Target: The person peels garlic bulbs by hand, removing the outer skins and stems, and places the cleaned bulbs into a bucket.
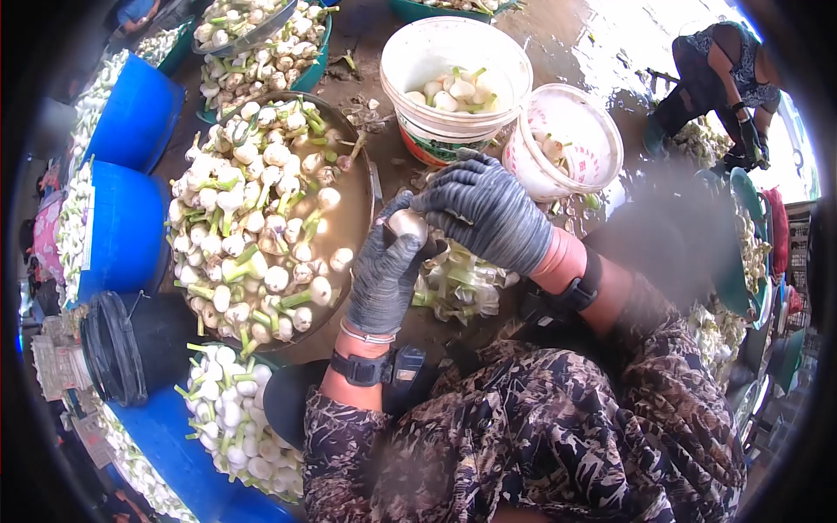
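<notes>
A white bulb (407,226) sits between my two grey-gloved hands. My left hand (384,277) is wrapped round it from below and the left. Over its upper right side lies my right hand (490,212), fingers bent and pressed together against the bulb. Left of my hands, a wide round basin (374,187) holds murky water and many bulbs with green stems. Just beyond my hands stands a white bucket (453,44) with several clean bulbs inside. Pale peelings (462,283) lie in a heap below my hands.
A second white bucket (593,131) stands at the right of the first. Blue tubs (131,113) heaped with bulbs line the left, near a black bucket (113,349). Another person (724,70) bends over bulbs at the upper right. More bulbs (231,410) lie at the lower left.
</notes>
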Action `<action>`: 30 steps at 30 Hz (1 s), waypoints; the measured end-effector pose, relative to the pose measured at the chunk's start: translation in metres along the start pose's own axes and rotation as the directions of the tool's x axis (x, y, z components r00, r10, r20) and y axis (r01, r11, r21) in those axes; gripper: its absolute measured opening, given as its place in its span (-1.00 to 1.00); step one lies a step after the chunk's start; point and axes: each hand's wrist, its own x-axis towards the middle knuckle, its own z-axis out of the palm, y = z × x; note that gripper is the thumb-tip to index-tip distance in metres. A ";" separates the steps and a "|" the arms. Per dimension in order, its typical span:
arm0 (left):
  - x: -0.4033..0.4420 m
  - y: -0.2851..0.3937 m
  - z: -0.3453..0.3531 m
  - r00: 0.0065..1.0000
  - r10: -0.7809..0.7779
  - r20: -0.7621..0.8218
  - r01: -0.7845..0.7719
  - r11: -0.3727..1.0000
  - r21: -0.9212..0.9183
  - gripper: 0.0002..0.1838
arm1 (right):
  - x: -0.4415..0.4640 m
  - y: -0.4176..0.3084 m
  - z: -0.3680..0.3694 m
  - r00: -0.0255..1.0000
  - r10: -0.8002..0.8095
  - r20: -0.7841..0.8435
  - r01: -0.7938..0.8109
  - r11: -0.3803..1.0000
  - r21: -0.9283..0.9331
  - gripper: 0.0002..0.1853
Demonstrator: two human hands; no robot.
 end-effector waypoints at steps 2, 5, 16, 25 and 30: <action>-0.001 0.003 0.007 0.999 -0.021 -0.049 0.028 0.987 0.158 -0.45 | -0.005 -0.006 0.002 1.000 0.015 0.024 -0.013 0.998 -0.056 -0.87; 0.006 -0.001 -0.001 0.999 -0.045 0.028 0.036 0.965 0.262 -0.47 | -0.007 -0.004 0.004 1.000 0.021 0.022 -0.018 0.991 -0.133 -0.86; 0.005 0.016 0.011 0.987 -0.153 0.051 0.102 0.838 0.537 -0.46 | -0.015 -0.008 0.014 0.971 0.240 -0.001 -0.240 0.970 -0.046 -0.84; 0.007 -0.010 0.003 0.987 0.160 -0.027 -0.131 0.884 0.449 -0.65 | -0.037 0.052 0.042 0.893 0.106 0.438 -0.214 0.955 0.205 -0.81; 0.019 -0.022 -0.024 0.991 -0.120 0.065 0.136 0.903 -0.406 -0.75 | -0.037 0.006 0.038 0.695 0.416 0.587 -0.563 0.822 0.083 -0.88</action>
